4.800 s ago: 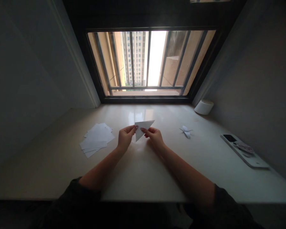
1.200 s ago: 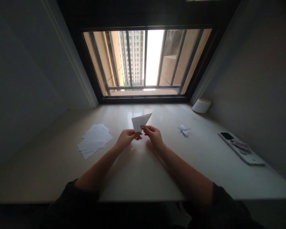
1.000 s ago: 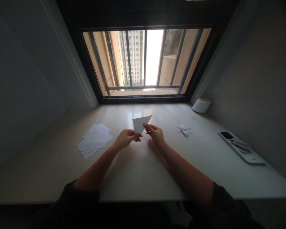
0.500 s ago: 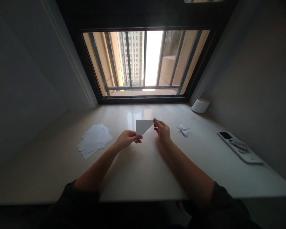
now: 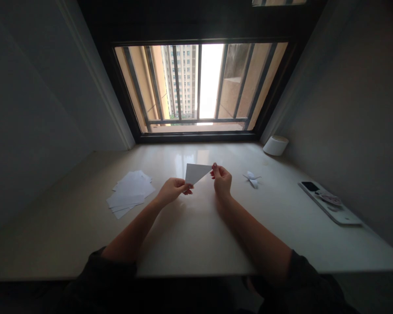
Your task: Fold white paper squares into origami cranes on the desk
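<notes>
A folded white paper triangle [image 5: 196,173] is held up above the pale countertop, with one long edge on top and its point aimed down toward my left hand. My left hand [image 5: 172,192] pinches its lower left part between thumb and fingers. At the far right corner, the fingertips of my right hand [image 5: 221,180] press together on the paper. A small folded paper figure [image 5: 252,179] lies on the counter to the right of my right hand, out of reach of the paper.
Loose white paper sheets [image 5: 130,194] lie in a stack left of my hands. A white cylindrical roll [image 5: 275,145] stands in the far right corner. A black phone [image 5: 310,186] lies on a long white tray [image 5: 330,209] at right. A barred window [image 5: 199,87] stands behind the countertop.
The paper triangle has turned so a long edge lies level on top. My right hand has moved rightward to its far corner, and my left hand has shifted slightly lower.
</notes>
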### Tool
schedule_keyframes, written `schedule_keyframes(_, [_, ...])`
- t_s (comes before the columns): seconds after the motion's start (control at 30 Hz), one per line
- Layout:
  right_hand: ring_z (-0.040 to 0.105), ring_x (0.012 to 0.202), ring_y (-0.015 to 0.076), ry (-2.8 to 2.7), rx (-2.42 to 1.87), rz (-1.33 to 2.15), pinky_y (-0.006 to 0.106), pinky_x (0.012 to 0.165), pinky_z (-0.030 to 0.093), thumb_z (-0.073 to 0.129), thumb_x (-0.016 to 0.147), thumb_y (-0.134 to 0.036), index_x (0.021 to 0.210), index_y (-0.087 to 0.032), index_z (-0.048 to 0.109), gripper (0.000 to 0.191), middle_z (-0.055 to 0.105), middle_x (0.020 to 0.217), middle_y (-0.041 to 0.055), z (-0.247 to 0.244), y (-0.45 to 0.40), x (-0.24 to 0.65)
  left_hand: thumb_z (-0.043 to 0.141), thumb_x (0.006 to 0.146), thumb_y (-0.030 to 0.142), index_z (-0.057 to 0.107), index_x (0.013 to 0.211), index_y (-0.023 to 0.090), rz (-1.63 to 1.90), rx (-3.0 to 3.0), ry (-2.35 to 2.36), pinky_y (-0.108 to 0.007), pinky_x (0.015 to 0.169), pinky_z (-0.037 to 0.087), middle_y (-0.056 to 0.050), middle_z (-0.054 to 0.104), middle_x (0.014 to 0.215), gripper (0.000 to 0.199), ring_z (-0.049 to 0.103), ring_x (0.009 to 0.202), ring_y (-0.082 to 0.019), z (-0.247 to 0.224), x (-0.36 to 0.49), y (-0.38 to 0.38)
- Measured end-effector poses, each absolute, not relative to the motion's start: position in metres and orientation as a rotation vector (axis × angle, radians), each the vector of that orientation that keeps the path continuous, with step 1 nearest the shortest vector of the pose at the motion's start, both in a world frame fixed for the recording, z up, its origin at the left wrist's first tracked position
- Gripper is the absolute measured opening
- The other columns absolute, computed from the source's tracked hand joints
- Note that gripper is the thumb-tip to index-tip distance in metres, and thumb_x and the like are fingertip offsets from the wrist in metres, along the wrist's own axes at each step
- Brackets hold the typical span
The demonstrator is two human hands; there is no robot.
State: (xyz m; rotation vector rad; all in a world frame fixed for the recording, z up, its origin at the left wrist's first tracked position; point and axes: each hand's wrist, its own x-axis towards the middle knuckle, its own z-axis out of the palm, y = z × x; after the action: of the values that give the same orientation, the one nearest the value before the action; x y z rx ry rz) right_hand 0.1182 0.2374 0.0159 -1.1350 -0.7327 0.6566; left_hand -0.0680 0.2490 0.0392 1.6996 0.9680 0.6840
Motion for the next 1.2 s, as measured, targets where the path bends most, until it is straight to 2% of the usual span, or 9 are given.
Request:
schedule_keyframes(0.1, [0.049,0.054,0.0123,-0.795,-1.111,0.749,0.025,0.051,0.039,0.051,0.077,-0.059,0.072,-0.018,0.062,0.043,0.055,0.06,0.0003,0.014,0.236,0.113,0.062,0.073,0.047,0.071,0.08,0.013,0.729,1.694,0.993,-0.029,0.067,0.05,-0.01,0.072,0.072,0.035,0.067,0.067,-0.02,0.04,-0.068,0.249])
schedule_keyframes(0.23, [0.051,0.057,0.0134,-1.043,-1.143,0.874,0.026,0.054,0.041,0.066,0.066,-0.054,0.063,-0.017,0.062,0.037,0.058,0.061,0.0008,0.012,0.235,0.106,0.064,0.072,0.047,0.07,0.079,0.014,0.763,1.718,1.017,-0.029,0.066,0.049,-0.009,0.071,0.071,0.035,0.067,0.067,-0.02,0.039,-0.069,0.251])
schedule_keyframes(0.33, [0.052,0.058,0.0143,-1.097,-1.197,0.849,0.028,0.058,0.042,0.069,0.063,-0.053,0.061,-0.017,0.064,0.036,0.061,0.061,0.0019,0.011,0.235,0.105,0.064,0.07,0.047,0.07,0.078,0.014,0.78,1.73,1.053,-0.029,0.065,0.049,-0.008,0.071,0.07,0.034,0.067,0.067,-0.021,0.039,-0.069,0.251])
schedule_keyframes(0.47, [0.054,0.058,0.0159,-0.968,-1.233,0.921,0.029,0.058,0.043,0.073,0.058,-0.052,0.059,-0.016,0.065,0.037,0.063,0.06,0.0044,0.013,0.234,0.103,0.064,0.07,0.047,0.07,0.076,0.015,0.894,1.654,1.1,-0.028,0.066,0.046,-0.008,0.071,0.074,0.034,0.065,0.071,-0.02,0.044,-0.069,0.25])
schedule_keyframes(0.7, [0.05,0.054,0.0122,-0.646,-1.049,1.149,0.027,0.053,0.041,0.076,0.053,-0.049,0.055,-0.017,0.06,0.036,0.058,0.056,0.0024,0.02,0.223,0.085,0.072,0.063,0.045,0.072,0.088,0.018,0.991,1.317,1.092,-0.027,0.068,0.043,-0.01,0.072,0.091,0.037,0.063,0.081,-0.019,0.037,-0.06,0.245])
schedule_keyframes(0.9, [0.052,0.055,0.0128,-0.696,-1.042,1.181,0.027,0.054,0.041,0.076,0.054,-0.049,0.057,-0.017,0.064,0.034,0.06,0.057,0.0023,0.019,0.221,0.08,0.074,0.059,0.043,0.074,0.082,0.017,1.053,1.251,1.125,-0.028,0.066,0.042,-0.01,0.072,0.086,0.035,0.062,0.079,-0.02,0.035,-0.052,0.238])
schedule_keyframes(1.2, [0.048,0.051,0.0116,-0.694,-1.063,1.127,0.027,0.051,0.038,0.076,0.053,-0.05,0.055,-0.015,0.064,0.036,0.057,0.054,0.0022,0.017,0.227,0.083,0.074,0.059,0.043,0.073,0.08,0.017,1.028,1.161,1.166,-0.027,0.068,0.04,-0.011,0.071,0.091,0.033,0.062,0.086,-0.02,0.035,-0.056,0.244])
